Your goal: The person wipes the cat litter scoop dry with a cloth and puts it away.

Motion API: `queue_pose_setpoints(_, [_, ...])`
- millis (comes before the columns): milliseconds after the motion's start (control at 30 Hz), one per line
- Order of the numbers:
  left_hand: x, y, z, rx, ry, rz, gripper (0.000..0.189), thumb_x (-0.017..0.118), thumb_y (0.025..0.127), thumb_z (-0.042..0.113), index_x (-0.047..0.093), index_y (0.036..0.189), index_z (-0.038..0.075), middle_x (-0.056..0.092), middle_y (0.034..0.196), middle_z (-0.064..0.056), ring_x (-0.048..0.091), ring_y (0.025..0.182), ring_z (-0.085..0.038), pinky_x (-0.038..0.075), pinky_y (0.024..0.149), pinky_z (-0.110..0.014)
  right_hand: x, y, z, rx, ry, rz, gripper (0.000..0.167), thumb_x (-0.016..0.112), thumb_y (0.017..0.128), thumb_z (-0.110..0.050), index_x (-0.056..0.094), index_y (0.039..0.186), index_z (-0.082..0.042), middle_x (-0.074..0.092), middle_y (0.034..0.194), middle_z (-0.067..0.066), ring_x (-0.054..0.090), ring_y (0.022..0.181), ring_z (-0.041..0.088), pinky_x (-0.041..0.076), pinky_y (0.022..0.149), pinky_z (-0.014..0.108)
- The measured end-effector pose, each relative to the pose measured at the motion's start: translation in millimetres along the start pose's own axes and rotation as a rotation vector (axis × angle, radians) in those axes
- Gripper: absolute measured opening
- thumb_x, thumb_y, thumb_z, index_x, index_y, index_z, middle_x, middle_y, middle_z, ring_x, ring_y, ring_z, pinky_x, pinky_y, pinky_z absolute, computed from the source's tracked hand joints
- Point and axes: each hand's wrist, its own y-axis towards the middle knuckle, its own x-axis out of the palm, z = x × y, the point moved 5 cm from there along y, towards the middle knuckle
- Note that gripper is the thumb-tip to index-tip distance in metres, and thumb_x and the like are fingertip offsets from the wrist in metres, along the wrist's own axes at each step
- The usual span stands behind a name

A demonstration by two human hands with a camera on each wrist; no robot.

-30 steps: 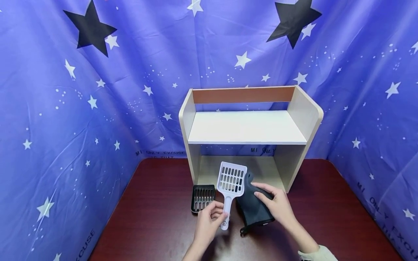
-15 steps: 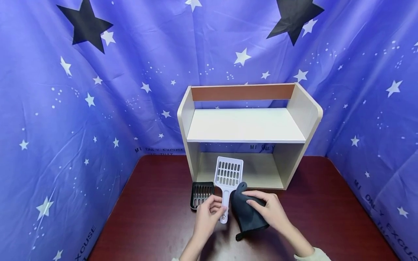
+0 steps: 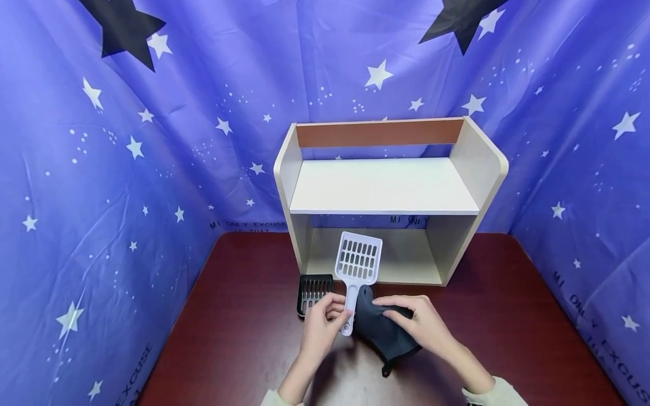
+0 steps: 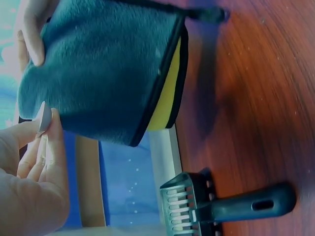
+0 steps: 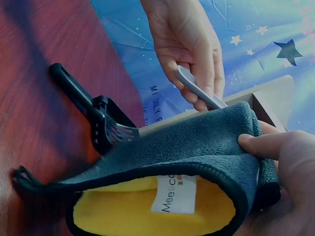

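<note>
My left hand (image 3: 319,332) pinches the handle of a white slotted litter scoop (image 3: 352,296), its head pointing up and away. My right hand (image 3: 429,330) pinches a dark grey fleecy mitt (image 3: 383,332) between thumb and fingers. The mitt's narrow tip overlaps the scoop's handle in the head view. In the right wrist view the mitt's wide opening shows a yellow lining (image 5: 206,216) and a white label (image 5: 173,194). A small loop (image 4: 209,14) hangs from its hem. Left of the hands, a black litter scoop (image 3: 315,287) lies on the table, its handle hidden behind my left hand in the head view.
A pale two-tier shelf unit (image 3: 384,186) stands at the back of the dark red table (image 3: 228,338), right behind the scoops. A blue cloth with stars (image 3: 218,158) hangs around the back and both sides.
The head view has tilted down slightly. The mitt has come left, closer to the white scoop, its tip now beside the handle. Both hands keep their hold.
</note>
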Motion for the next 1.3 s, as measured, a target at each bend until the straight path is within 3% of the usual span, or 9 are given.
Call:
queue_pose_setpoints(233, [-12.3, 7.8, 11.7, 0.062, 0.039, 0.040, 0.017, 0.076, 0.084, 0.001, 0.070, 0.099, 0.002, 0.076, 0.085, -0.015, 0.071, 0.073, -0.010, 0.060, 0.067, -0.020, -25, -2.8, 7, 0.039, -0.023, 0.034, 0.030, 0.073, 0.086, -0.001, 0.076, 0.111, -0.018, 0.078, 0.103, -0.002, 0.067, 0.100, -0.003, 0.049, 0.086, 0.004])
queue_pose_setpoints(400, [-19.0, 14.3, 21.5, 0.057, 0.039, 0.050, 0.017, 0.075, 0.084, 0.001, 0.070, 0.101, 0.003, 0.076, 0.086, -0.015, 0.071, 0.074, -0.009, 0.060, 0.067, -0.019, -36, -8.4, 12, 0.070, -0.045, 0.053, 0.030, 0.073, 0.086, 0.000, 0.076, 0.110, -0.018, 0.078, 0.102, 0.000, 0.066, 0.100, -0.007, 0.050, 0.083, 0.003])
queue_pose_setpoints(600, [-27.8, 20.1, 39.7, 0.049, 0.025, 0.061, 0.019, 0.075, 0.086, 0.003, 0.071, 0.104, 0.004, 0.077, 0.088, -0.014, 0.072, 0.077, -0.009, 0.058, 0.067, -0.016, -41, -13.1, 17, 0.096, -0.054, 0.058, 0.029, 0.074, 0.086, 0.000, 0.076, 0.109, -0.018, 0.078, 0.101, 0.001, 0.065, 0.098, -0.009, 0.049, 0.082, 0.003])
queue_pose_setpoints(867, [-36.7, 33.2, 66.7, 0.113, 0.015, 0.079, 0.021, 0.074, 0.088, 0.004, 0.070, 0.108, -0.002, 0.076, 0.092, -0.018, 0.074, 0.076, -0.012, 0.060, 0.069, -0.018, -42, -19.7, 23, 0.135, -0.042, 0.057, 0.029, 0.073, 0.086, 0.000, 0.076, 0.109, -0.017, 0.078, 0.102, 0.001, 0.064, 0.098, -0.011, 0.049, 0.082, 0.003])
queue_pose_setpoints(1100, [-47.9, 53.0, 84.8, 0.112, -0.060, 0.082, 0.021, 0.070, 0.091, 0.004, 0.070, 0.112, -0.002, 0.076, 0.095, -0.022, 0.075, 0.077, -0.019, 0.061, 0.066, -0.019, -36, -26.0, 27, 0.155, -0.028, 0.048, 0.029, 0.073, 0.087, 0.000, 0.076, 0.111, -0.017, 0.078, 0.103, 0.001, 0.064, 0.098, -0.011, 0.049, 0.080, 0.003])
queue_pose_setpoints(1200, [-51.8, 62.3, 91.4, 0.105, -0.124, 0.084, 0.024, 0.068, 0.092, 0.002, 0.068, 0.115, -0.004, 0.074, 0.099, -0.026, 0.075, 0.079, -0.026, 0.062, 0.068, -0.020, -35, -27.0, 29, 0.157, -0.022, 0.052, 0.029, 0.073, 0.087, -0.001, 0.076, 0.111, -0.017, 0.078, 0.103, 0.001, 0.064, 0.097, -0.010, 0.050, 0.080, 0.004])
queue_pose_setpoints(1300, [-54.5, 70.9, 96.6, 0.086, -0.204, 0.076, 0.028, 0.066, 0.093, 0.001, 0.065, 0.121, -0.005, 0.072, 0.105, -0.030, 0.075, 0.079, -0.025, 0.064, 0.069, -0.024, -35, -27.3, 30, 0.154, -0.024, 0.058, 0.029, 0.073, 0.086, 0.000, 0.076, 0.110, -0.017, 0.078, 0.102, 0.001, 0.064, 0.097, -0.010, 0.050, 0.080, 0.004])
